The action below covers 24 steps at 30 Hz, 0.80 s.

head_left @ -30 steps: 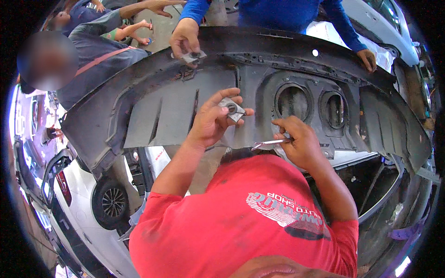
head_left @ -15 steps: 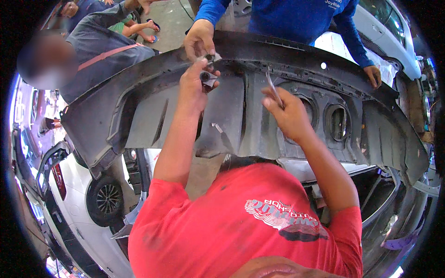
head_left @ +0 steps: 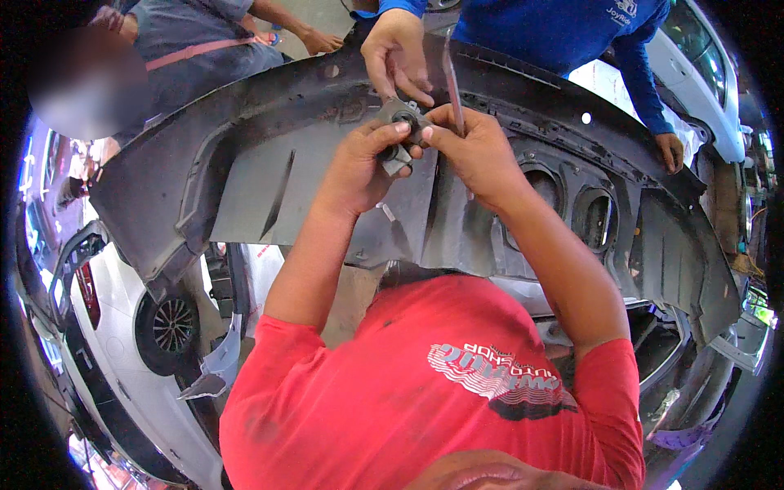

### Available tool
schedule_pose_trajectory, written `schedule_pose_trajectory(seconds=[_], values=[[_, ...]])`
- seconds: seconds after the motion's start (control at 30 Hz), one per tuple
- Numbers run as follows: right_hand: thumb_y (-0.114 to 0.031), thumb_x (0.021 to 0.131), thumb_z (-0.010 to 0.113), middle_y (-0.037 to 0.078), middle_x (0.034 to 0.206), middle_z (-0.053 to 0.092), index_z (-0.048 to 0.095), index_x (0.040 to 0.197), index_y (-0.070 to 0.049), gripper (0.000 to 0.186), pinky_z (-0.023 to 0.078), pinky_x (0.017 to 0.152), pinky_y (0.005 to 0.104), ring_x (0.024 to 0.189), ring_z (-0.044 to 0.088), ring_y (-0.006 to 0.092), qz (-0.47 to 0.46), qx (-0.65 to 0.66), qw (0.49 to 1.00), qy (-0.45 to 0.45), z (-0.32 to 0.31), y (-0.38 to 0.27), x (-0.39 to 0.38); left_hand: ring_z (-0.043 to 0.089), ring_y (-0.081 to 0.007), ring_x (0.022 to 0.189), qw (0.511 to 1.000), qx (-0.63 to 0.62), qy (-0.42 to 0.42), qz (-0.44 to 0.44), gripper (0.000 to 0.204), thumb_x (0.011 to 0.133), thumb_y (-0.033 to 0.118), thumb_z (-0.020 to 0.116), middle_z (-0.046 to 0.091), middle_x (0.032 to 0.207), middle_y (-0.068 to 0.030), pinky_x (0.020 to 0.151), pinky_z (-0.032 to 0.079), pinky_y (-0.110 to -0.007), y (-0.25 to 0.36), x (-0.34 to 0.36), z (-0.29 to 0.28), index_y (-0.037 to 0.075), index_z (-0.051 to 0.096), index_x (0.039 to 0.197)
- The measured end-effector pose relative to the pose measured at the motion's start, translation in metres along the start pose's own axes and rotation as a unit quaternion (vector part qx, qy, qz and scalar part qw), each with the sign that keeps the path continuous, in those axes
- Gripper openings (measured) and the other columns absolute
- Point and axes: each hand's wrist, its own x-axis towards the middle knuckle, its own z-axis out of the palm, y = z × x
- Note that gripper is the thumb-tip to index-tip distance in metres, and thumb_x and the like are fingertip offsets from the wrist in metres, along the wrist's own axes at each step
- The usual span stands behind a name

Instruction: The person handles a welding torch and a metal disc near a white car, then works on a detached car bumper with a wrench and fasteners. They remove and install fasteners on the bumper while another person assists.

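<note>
My left hand (head_left: pixel 365 163) is closed around small dark parts with round centres and pale grey flanges, like sensor brackets (head_left: pixel 405 122); the fingers hide some of them. My right hand (head_left: pixel 475 155) meets it there, thumb and fingertips pinching the edge of the upper bracket. A slim tool with a metallic blade (head_left: pixel 451 77) also sticks up out of my right hand; its kind is unclear. Both hands are above a large dark grey moulded car panel (head_left: pixel 327 192). Just beyond the brackets hangs a co-worker's hand (head_left: pixel 398 57), fingers loosely curled.
The co-worker in blue rests another hand (head_left: pixel 670 152) on the panel's far right edge. A second person in grey (head_left: pixel 188 49) is at the far left. White car bodywork (head_left: pixel 122 286) with a wheel (head_left: pixel 173 325) lies left, and a light-coloured car (head_left: pixel 694 73) stands far right.
My hands have come together at the brackets, the right one moving left with the tool. The co-worker's hand has drawn off the brackets. The person in grey now reaches an arm toward the panel.
</note>
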Motion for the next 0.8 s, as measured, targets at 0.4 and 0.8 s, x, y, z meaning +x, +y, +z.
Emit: schedule_pose_trajectory(seconds=[0.4, 0.8], values=[[-0.015, 0.093, 0.071, 0.004, 0.08, 0.069, 0.071, 0.093, -0.001, 0.014, 0.049, 0.07, 0.029, 0.074, 0.062, 0.0115, 0.044, 0.006, 0.999, 0.015, -0.014, -0.025, -0.05, 0.066, -0.0139, 0.078, 0.984, -0.097, -0.152, -0.001, 0.049, 0.086, 0.025, 0.08, 0.069, 0.101, -0.0046, 0.056, 0.049, -0.027, -0.027, -0.015, 0.002, 0.013, 0.061, 0.129], [-0.017, 0.096, 0.068, 0.0, 0.075, 0.065, 0.07, 0.092, -0.003, 0.014, 0.034, 0.055, 0.0248, 0.059, 0.048, 0.0056, 0.073, 0.081, 0.994, 0.011, -0.016, -0.027, -0.073, 0.068, -0.0166, 0.081, 0.987, -0.066, -0.145, -0.018, 0.031, 0.085, 0.022, 0.084, 0.07, 0.097, -0.0048, 0.058, 0.047, -0.03, -0.033, -0.021, 0.021, 0.015, 0.063, 0.107]])
